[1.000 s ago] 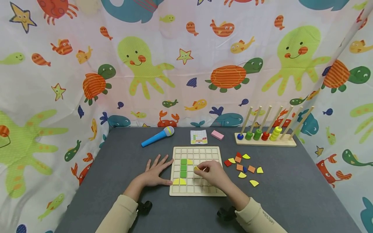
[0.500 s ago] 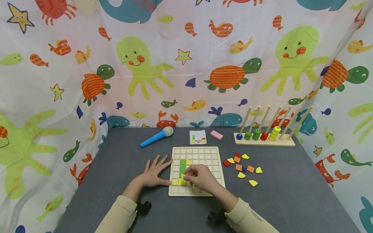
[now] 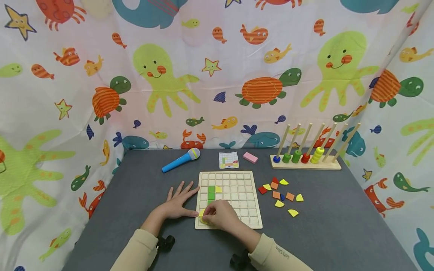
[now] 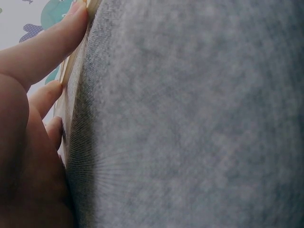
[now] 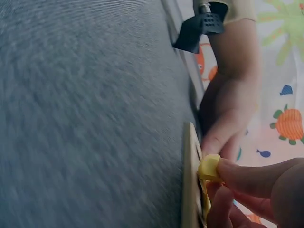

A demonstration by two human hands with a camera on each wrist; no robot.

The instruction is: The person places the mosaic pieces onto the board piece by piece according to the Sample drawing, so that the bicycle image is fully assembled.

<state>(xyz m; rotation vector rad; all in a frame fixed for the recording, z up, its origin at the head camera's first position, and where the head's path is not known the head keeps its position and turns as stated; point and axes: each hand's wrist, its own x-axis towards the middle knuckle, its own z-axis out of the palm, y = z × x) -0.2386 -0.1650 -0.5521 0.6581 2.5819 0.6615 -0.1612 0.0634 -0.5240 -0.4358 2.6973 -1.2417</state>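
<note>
The wooden grid board (image 3: 239, 205) lies flat on the grey table. Green square tiles (image 3: 211, 192) form a column on its left half, with a yellow tile (image 3: 218, 189) at the top right of them. My left hand (image 3: 174, 206) is spread out on the table, thumb and a fingertip against the board's left edge. At the board's lower left corner, my right hand (image 3: 221, 215) pinches a yellow quarter-circle tile (image 5: 209, 167) between thumb and fingers, close over the cells. That hand partly hides the yellow tiles in the row behind it.
Loose red, orange, yellow and blue tiles (image 3: 276, 195) are scattered right of the board. Behind it lie a small pattern card (image 3: 228, 160), a pink block (image 3: 250, 157) and a blue toy microphone (image 3: 181, 160). A peg stand with coloured rings (image 3: 305, 166) stands at the back right.
My right hand has carried the yellow tile from the middle of the board left and toward me, to the lower left corner. My left hand has stayed at the board's edge.
</note>
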